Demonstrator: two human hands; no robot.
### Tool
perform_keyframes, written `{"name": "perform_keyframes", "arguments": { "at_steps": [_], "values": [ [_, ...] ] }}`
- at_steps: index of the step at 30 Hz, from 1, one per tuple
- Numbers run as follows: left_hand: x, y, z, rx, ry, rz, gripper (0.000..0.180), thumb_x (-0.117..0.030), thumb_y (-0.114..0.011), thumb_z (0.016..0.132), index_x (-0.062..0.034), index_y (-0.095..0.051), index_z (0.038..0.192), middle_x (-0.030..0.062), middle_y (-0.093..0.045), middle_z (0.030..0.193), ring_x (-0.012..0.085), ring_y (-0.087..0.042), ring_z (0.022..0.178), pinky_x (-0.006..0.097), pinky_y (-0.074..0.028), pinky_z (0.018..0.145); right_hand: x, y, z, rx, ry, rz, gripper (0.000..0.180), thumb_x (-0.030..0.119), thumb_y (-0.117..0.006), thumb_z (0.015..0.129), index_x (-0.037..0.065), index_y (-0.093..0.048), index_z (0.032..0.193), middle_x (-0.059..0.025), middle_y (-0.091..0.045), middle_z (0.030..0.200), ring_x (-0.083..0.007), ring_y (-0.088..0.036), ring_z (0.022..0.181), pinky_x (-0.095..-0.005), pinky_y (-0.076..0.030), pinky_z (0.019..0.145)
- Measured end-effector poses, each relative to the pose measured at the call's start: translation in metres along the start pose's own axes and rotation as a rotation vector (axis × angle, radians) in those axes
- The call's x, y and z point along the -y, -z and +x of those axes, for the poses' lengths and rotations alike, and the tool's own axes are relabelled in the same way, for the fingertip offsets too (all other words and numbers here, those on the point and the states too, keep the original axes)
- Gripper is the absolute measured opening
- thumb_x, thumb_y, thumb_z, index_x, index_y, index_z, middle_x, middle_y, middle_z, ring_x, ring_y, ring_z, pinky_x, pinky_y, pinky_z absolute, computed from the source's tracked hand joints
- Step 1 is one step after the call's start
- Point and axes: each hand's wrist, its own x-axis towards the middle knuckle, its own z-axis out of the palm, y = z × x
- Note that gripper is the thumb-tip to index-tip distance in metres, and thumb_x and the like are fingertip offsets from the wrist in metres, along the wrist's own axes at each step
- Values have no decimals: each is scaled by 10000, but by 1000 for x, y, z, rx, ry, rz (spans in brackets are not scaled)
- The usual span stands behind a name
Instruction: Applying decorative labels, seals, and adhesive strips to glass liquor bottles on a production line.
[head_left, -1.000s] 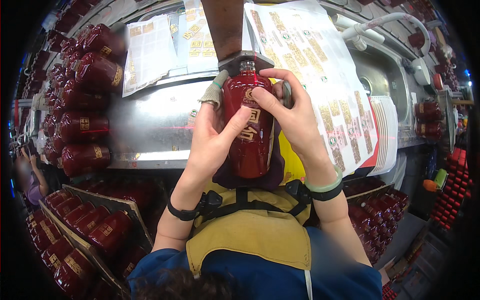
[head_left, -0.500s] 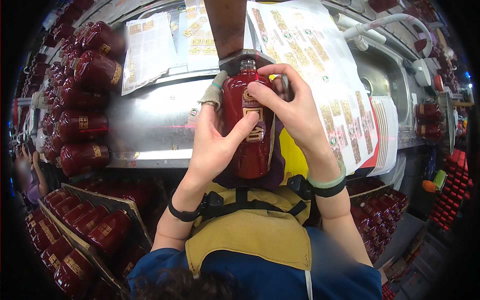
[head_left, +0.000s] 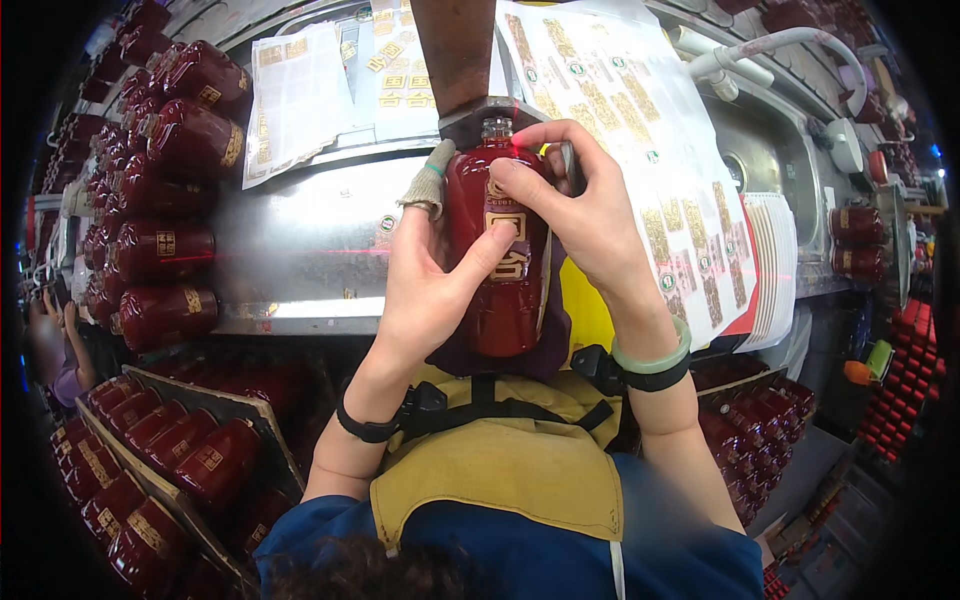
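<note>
A dark red glass bottle [head_left: 505, 325] lies in front of me, its clear neck pointing away against a metal stop [head_left: 465, 125]. Gold lettering labels [head_left: 507, 265] run down its upper face. My left hand [head_left: 440, 285] wraps the bottle's left side, with the thumb pressed on a gold label and a knitted cover on one finger. Over the bottle's right shoulder my right hand [head_left: 580, 200] is bent, its thumb pressing on the upper gold emblem. Its forefinger reaches near the neck, where a red light spot falls. Something small and dark shows between its fingers; I cannot make it out.
Sheets of gold stickers [head_left: 620, 120] cover the bench at right, and further sheets [head_left: 295, 105] lie at left. Red bottles [head_left: 195, 140] are stacked along the left. Crates of bottles [head_left: 215, 460] stand below on both sides. A sink [head_left: 755, 150] is at the far right.
The right thumb has shifted slightly up and left on the emblem. Otherwise the bottle and my left hand look nearly the same.
</note>
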Motion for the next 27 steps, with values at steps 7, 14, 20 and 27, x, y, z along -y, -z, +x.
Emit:
{"name": "perform_keyframes", "arguments": {
  "at_steps": [7,14,20,27],
  "values": [
    [2,0,2,6,-3,-66,737,-55,-693,961,63,-258,1545,164,-482,1462,205,-510,1330,365,-430,1120,2,0,-1,-8,0,18,380,226,-827,852,-4,-647,1095,-69,-711,905,-89,-646,792,-247,-531,710],
    [2,1,2,19,25,-60,761,-50,-688,964,61,-228,1560,164,-464,1478,205,-499,1341,364,-421,1130,2,0,-1,-7,21,22,376,228,-824,854,-3,-647,1092,-64,-702,893,-86,-638,778,-246,-527,697],
    [2,0,2,13,-5,-49,725,-49,-684,967,66,-255,1540,168,-481,1458,209,-511,1331,366,-435,1119,0,0,0,-9,14,0,382,235,-824,854,-3,-647,1094,-48,-686,858,-73,-619,752,-234,-511,673],
    [3,0,1,8,-2,-77,657,-47,-683,967,80,-309,1492,178,-503,1432,214,-532,1310,370,-448,1110,4,-1,-1,-3,-13,7,400,236,-830,847,-4,-645,1108,-46,-686,851,-75,-619,745,-233,-510,674]
  ]
}}
